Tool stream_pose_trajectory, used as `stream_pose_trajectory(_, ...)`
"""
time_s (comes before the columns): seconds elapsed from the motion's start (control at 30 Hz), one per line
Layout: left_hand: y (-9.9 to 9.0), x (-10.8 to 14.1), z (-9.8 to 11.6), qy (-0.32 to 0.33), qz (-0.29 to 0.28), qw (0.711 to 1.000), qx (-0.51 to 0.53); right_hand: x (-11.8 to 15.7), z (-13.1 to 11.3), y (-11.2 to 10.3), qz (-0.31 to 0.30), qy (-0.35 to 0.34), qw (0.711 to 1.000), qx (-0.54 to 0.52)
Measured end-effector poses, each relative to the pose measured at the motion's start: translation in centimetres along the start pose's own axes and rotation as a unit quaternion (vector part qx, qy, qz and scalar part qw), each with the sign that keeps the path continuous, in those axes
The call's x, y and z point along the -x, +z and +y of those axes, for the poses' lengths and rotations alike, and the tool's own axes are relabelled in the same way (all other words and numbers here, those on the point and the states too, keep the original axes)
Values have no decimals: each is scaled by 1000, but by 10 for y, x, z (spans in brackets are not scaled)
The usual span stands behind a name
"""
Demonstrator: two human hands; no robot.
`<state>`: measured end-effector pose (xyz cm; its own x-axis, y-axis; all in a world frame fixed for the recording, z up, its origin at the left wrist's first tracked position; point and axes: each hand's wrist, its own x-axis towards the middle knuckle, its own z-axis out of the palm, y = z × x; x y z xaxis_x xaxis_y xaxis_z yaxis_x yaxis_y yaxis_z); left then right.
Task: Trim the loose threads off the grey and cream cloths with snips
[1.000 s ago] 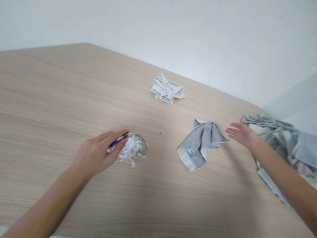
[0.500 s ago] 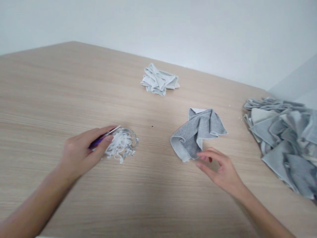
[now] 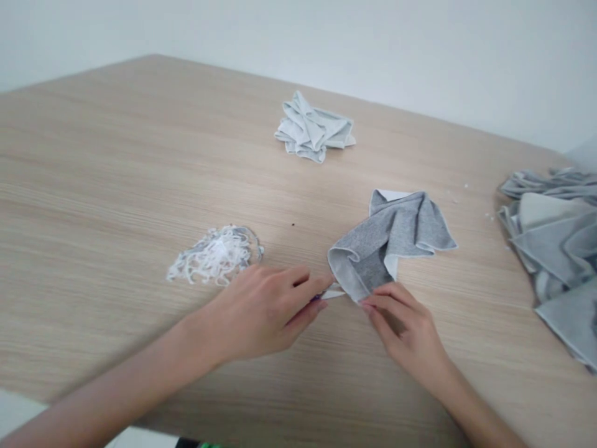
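My left hand (image 3: 275, 308) is closed around small thread snips (image 3: 333, 292). Their pale blades poke out past the fingertips, while most of the handle is hidden in the palm. The blade tips lie close to the lower left edge of a grey fabric piece (image 3: 387, 233) with pale overcast edges. Touch between tips and cloth cannot be made out for sure. At that same lower corner, my right hand (image 3: 410, 333) pinches the cloth's edge between thumb and fingers. The rest of the cloth is rumpled on the table, with one part folded over.
A heap of white and grey thread trimmings (image 3: 217, 252) lies left, beyond my left forearm. Farther back is a small stack of pale fabric pieces (image 3: 310, 130). A large pile of grey pieces (image 3: 555, 230) covers the right side of the wooden table (image 3: 125, 155), near the wall.
My left hand has moved right with the snips, from the trimmings to the cloth's edge. My right fingers have closed on the cloth's lower corner. The view has shifted slightly.
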<state>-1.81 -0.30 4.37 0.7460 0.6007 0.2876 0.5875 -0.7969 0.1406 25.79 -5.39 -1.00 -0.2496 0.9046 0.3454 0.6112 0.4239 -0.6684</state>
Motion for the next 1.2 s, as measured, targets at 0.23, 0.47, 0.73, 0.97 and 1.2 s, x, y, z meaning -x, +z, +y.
stream_pose_trajectory(0.23, 12, -34, 23, 9, -89, 996, 23, 4, -7, -6, 49, 45, 997, -29)
stream_pose_trajectory(0.47, 28, -23, 13, 3, 17, 998, 59, 8, -15, -10, 82, 37, 996, 0)
stream_pose_trajectory(0.73, 32, -24, 10, 72, 72, 994, 26, 9, -19, -13, 75, 39, 996, -4)
stream_pose_trajectory(0.97, 35, -30, 16, 63, 74, 995, 10, 9, -25, -16, 65, 37, 997, -11)
stream_pose_trajectory(1.2, 41, -32, 19, 80, 96, 992, -4, 5, -28, -16, 74, 35, 997, -2)
